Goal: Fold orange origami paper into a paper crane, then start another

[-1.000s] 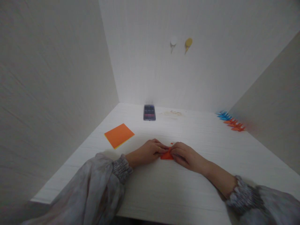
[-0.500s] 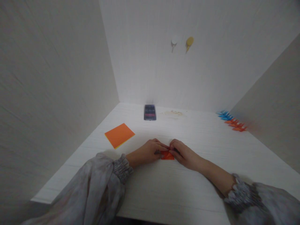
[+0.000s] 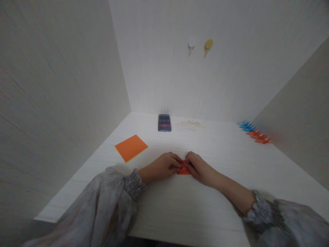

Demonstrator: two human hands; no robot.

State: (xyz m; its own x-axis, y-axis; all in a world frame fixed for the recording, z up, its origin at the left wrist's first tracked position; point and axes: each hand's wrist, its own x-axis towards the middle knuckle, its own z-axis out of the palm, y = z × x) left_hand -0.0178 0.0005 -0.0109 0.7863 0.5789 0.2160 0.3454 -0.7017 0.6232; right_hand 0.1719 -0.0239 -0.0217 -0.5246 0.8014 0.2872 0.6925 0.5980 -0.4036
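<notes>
A small folded piece of orange-red origami paper (image 3: 183, 170) lies on the table between my hands, its upper part covered by fingers. From the left, my left hand (image 3: 167, 165) grips its edge with fingers and thumb closed; a ring shows on one finger. My right hand (image 3: 200, 168) pinches the paper's other side, fingers curled and thumb pressed in. Both hands rest low over the white table (image 3: 190, 212), with fingertips a short way apart.
A stack of orange paper (image 3: 131, 148) lies to the left. At the back is a dark, pixelated rectangular device (image 3: 164, 122). Folded blue paper pieces (image 3: 247, 126) and orange paper pieces (image 3: 259, 136) line the right wall. Two hooks, white (image 3: 191, 44) and yellow (image 3: 208, 44), are on the back wall.
My left fingers have drawn back slightly and bent, showing more of the folded paper's top. My right hand stays nearly in place on it.
</notes>
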